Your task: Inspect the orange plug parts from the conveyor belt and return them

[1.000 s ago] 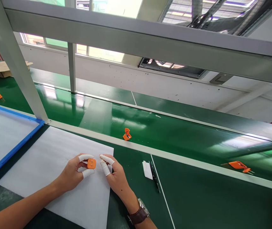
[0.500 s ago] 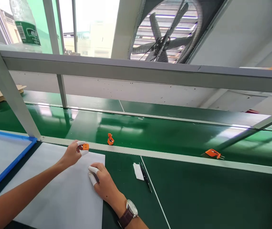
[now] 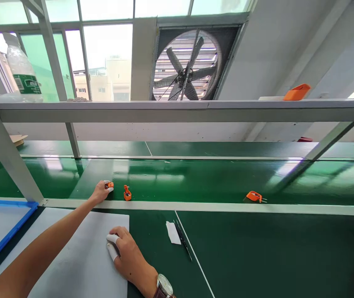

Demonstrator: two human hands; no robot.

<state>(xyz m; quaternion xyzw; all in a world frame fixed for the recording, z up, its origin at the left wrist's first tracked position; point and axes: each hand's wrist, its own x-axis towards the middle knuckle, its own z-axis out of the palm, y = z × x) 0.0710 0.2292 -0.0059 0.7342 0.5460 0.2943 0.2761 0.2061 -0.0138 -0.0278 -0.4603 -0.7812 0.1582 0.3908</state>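
Observation:
My left hand (image 3: pixel 101 191), with white covers on its fingertips, reaches past the pale rail and pinches a small orange plastic part (image 3: pixel 110 184) over the green surface. Just right of it, a similar orange part (image 3: pixel 127 193) with a dark inside rests near the rail. My right hand (image 3: pixel 126 256) lies on the right edge of a large white sheet (image 3: pixel 87 244). Its covered thumb and forefinger are curled close together, and whether anything is between them cannot be seen. A watch (image 3: pixel 164 284) is on that wrist.
Right of the sheet lie a white slip (image 3: pixel 173 232) and black tweezers (image 3: pixel 183 240). An orange piece with metal prongs (image 3: pixel 255 196) sits beyond the rail (image 3: pixel 208 207). A blue-edged frame (image 3: pixel 8 236) lies at left. A grey beam (image 3: pixel 177 111) crosses above, with a bottle (image 3: pixel 23 72) behind.
My left hand has moved forward from above the sheet to beyond the rail, carrying the orange part beside the other one. My right hand stays on the sheet's edge. The view has tilted up.

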